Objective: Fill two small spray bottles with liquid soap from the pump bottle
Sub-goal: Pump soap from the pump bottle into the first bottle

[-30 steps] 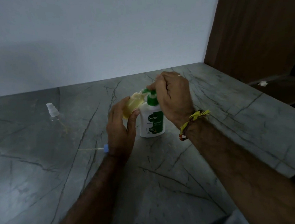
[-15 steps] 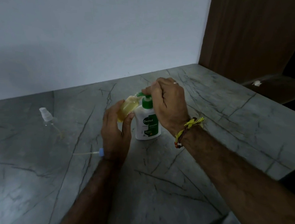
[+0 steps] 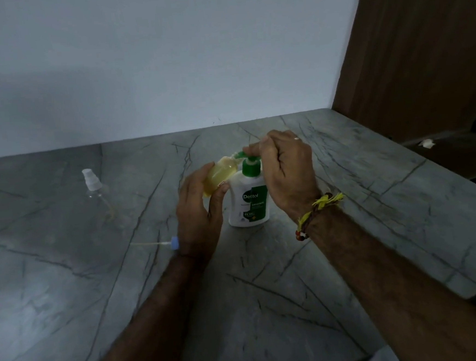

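Right hand (image 3: 286, 173) covers the top of the pump head (image 3: 248, 161); the meeting of nozzle and small spray bottle (image 3: 219, 174) mouth is too small to resolve. Left hand (image 3: 198, 214) hides the bottle's lower end. Both forearms are cut by the bottom edge. Pump bottle (image 3: 248, 201) fine print is illegible.

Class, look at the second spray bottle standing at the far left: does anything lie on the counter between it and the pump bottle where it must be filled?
Nothing visible does. The spray bottle and pump bottle have bare counter between them.
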